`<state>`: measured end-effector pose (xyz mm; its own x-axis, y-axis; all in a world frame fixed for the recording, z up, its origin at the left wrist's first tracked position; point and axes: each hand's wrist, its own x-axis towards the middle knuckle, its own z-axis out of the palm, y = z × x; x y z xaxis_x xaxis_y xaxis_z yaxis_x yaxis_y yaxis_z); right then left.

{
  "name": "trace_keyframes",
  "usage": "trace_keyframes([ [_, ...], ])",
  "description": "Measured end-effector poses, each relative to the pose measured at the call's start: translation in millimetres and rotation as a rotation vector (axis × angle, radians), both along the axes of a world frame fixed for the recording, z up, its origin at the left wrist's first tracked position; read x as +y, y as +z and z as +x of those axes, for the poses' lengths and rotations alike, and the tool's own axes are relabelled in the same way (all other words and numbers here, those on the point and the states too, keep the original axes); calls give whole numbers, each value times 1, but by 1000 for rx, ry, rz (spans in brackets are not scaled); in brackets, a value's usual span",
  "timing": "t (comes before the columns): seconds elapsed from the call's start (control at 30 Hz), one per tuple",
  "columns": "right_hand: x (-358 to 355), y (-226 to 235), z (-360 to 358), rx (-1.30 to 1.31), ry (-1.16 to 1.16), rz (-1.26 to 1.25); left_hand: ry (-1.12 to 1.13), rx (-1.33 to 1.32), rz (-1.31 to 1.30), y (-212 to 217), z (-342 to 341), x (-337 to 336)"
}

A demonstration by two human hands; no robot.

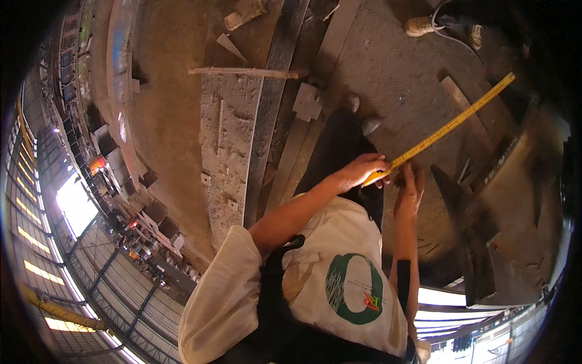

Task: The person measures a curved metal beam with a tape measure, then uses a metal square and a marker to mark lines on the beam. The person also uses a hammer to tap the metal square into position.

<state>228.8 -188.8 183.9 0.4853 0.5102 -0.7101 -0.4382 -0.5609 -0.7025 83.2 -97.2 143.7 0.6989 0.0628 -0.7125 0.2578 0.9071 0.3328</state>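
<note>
Yellow tape measure [451, 125] slants above the floor [388, 67] from your left hand [362, 170], which is clamped around its near end; it is probably light and springy, apt to buckle midway, so hold it at that base. Your right hand [412, 189] is just beside, unclenched, though I cannot tell whether it touches the tape measure; your left fingers partly hide the near end.

A head-worn fisheye view looks steeply down. Closest, below a long, straight yellow measuring tape [450, 123], is the wearer's cream fabric shirt [318, 261] with green ring print; farther off, behind the tape, lies brown, grimy floor [388, 67]; grey ribbed roofing [94, 246] curves far to the tape's lower left.
</note>
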Motion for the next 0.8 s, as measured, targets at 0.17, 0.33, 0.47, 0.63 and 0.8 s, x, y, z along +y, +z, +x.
trace_keyframes([
  [0.17, 18, 19, 2, -77, -142, 58, -56, 46, 92, 22, -23, 7],
  [0.33, 40, 14, 2, 13, -205, 144, -370, 169, 611, 43, -67, 46],
  [0.47, 66, 0, 14, 71, -334, 102, -540, 252, 779, 32, -92, 74],
  [0.63, 78, -47, -2, 70, -542, 241, -635, 316, 756, -3, -84, 131],
  [0.8, 76, -105, -12, -66, -843, 268, -909, 204, 1047, -132, -25, 183],
])
